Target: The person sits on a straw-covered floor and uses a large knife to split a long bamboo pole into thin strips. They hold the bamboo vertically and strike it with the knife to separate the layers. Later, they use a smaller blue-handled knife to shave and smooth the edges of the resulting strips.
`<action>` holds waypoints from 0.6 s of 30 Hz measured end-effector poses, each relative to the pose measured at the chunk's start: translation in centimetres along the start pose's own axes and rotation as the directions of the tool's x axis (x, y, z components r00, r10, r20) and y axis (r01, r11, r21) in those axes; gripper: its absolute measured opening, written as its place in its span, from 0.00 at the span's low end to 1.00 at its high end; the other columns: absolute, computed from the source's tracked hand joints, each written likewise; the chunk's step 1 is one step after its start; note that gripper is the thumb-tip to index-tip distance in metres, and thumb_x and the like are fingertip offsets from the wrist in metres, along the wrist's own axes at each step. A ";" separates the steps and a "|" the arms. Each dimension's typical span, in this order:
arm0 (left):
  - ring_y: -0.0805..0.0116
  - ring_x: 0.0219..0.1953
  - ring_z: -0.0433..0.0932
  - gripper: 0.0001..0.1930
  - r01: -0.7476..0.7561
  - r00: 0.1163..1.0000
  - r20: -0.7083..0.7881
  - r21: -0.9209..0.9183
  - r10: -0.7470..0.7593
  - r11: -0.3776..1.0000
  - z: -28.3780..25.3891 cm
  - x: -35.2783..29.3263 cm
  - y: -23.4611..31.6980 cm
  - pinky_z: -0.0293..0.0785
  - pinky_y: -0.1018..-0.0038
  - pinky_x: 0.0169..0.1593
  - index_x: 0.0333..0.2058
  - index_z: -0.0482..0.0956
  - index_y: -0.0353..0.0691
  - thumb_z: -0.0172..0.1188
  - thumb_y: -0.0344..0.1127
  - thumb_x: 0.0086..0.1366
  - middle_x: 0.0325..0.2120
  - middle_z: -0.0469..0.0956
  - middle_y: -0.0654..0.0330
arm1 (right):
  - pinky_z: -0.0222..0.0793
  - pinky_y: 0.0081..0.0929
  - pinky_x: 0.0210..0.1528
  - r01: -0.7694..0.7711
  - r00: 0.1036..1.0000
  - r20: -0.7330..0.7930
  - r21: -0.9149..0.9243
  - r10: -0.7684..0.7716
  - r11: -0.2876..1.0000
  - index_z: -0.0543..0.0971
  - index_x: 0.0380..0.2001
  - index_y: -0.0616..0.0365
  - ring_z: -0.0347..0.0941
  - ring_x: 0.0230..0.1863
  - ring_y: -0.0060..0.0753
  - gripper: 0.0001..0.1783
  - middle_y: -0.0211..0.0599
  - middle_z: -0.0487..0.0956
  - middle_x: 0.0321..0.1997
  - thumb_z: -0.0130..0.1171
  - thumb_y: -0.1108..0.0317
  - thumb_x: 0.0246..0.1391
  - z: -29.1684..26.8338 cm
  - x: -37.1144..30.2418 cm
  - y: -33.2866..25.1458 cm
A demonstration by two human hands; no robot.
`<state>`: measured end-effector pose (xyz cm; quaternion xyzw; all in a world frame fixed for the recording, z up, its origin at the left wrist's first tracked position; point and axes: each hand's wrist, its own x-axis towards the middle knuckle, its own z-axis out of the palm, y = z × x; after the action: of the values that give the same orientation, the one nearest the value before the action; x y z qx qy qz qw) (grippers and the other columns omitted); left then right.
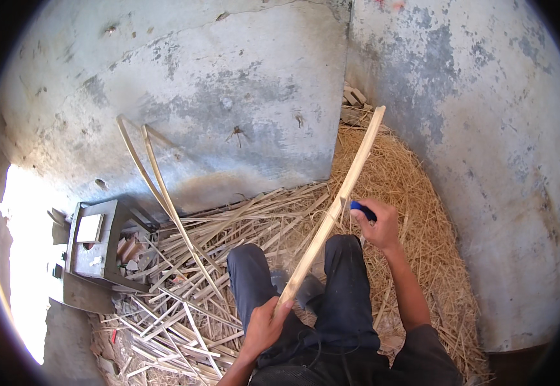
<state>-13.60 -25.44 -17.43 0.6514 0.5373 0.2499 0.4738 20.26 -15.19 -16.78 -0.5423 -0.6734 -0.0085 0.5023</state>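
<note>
A long, pale split bamboo strip (318, 241) slants from my lap up and away to the right. Its near end is gripped by my left hand (268, 327), with the fingers wrapped round it. My right hand (383, 222) is closed on a blue-handled knife (362, 211) to the right of the strip, about halfway along. A thin blade seems to meet the strip there, where a sliver stands up from the wood; the blade itself is hard to make out. Beneath the strip are my knees in dark trousers (349, 283).
Many loose wooden strips (183, 309) litter the floor at left. Two long strips (164, 186) lean on the grey wall (215, 83). A heap of straw-like shavings (415, 212) lies at right. A worn wooden stool (96, 248) lies on its side at far left.
</note>
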 end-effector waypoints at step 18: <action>0.76 0.24 0.63 0.23 0.135 0.981 0.139 0.029 -0.138 0.990 -0.9 -4.3 -3.2 0.62 0.68 0.28 0.36 0.79 0.32 0.57 0.51 0.80 0.18 0.66 0.65 | 0.64 0.29 0.26 -0.217 0.974 -0.107 -0.161 0.202 0.963 0.88 0.45 0.61 0.73 0.22 0.26 0.24 0.32 0.82 0.23 0.62 0.47 0.70 -3.7 5.5 10.1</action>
<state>-17.15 -29.19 -19.10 0.6335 0.5484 0.1651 0.5202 30.71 -9.12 -16.57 -0.6509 -0.5858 -0.0377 0.4813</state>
